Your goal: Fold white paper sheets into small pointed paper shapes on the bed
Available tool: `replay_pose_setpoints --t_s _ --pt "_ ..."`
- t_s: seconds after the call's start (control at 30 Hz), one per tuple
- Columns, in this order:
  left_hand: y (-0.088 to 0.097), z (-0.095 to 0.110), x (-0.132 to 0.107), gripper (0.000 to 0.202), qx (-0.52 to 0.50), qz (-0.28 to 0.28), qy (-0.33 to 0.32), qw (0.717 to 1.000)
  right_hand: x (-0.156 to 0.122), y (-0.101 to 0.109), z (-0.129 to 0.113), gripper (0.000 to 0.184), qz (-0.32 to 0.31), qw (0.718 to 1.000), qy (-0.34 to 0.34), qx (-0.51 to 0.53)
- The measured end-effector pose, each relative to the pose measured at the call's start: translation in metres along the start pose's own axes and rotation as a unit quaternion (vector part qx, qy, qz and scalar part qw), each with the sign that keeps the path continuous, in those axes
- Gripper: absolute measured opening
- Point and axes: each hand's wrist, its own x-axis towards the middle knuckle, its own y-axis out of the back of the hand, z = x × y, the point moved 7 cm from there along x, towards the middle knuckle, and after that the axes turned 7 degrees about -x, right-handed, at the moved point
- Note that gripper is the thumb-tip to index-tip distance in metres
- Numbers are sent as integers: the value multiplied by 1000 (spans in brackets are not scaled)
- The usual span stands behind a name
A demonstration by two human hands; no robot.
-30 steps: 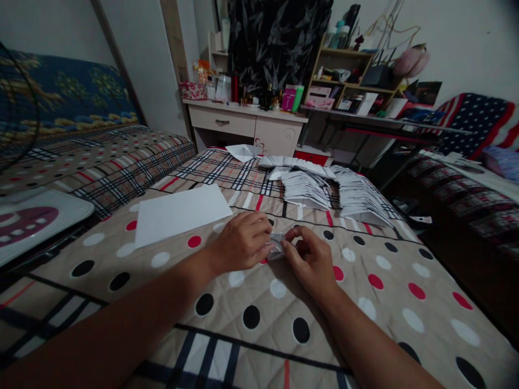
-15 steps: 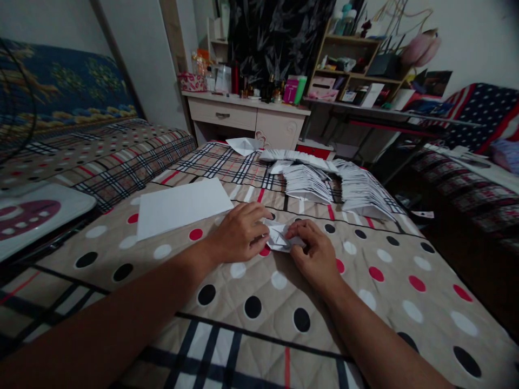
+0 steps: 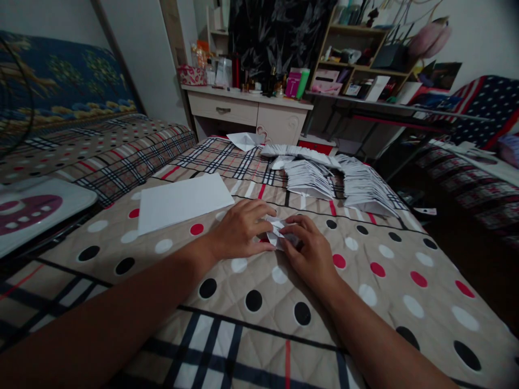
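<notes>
Between my hands, low over the patterned bedspread, is a small folded piece of white paper (image 3: 276,227), partly hidden by fingers. My left hand (image 3: 244,229) grips its left side, thumb at the near edge and fingers at the far edge. My right hand (image 3: 310,246) has its thumb and fingers closed on the right part of the same paper. To the left of my left hand lies a stack of flat white paper sheets (image 3: 184,204). Beyond my hands sit folded paper pieces packed in rows, a middle row (image 3: 308,178) and a right row (image 3: 367,186).
A further row of folded paper (image 3: 302,155) lies across the back, beside a loose folded sheet (image 3: 244,141). A white folding table (image 3: 77,197) stands at the left. Behind the bed are a white dresser (image 3: 223,105) and a shelf unit (image 3: 357,67) with bottles and boxes.
My fingers have drawn closer together over the folded paper, and my right hand has shifted slightly left across it. The camera view has tilted slightly.
</notes>
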Motion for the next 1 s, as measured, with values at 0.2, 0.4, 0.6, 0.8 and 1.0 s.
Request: replay_pose_setpoints --t_s 0.2,0.4,0.6,0.8,1.0 --pt "2 10 3 35 24 0 -28 999 0 4 -5 19 2 998 14 -63" --pt "7 25 5 18 30 12 -73 997 1 4 -1 15 7 996 -11 -88" --pt "-5 23 8 21 57 -45 -5 997 2 2 -1 15 3 996 -7 -92" --pt "-12 22 8 18 35 -91 40 994 2 3 0 14 -6 995 -27 -95" --pt "-18 13 3 19 -11 -75 64 995 4 6 12 23 -1 993 -93 -70"
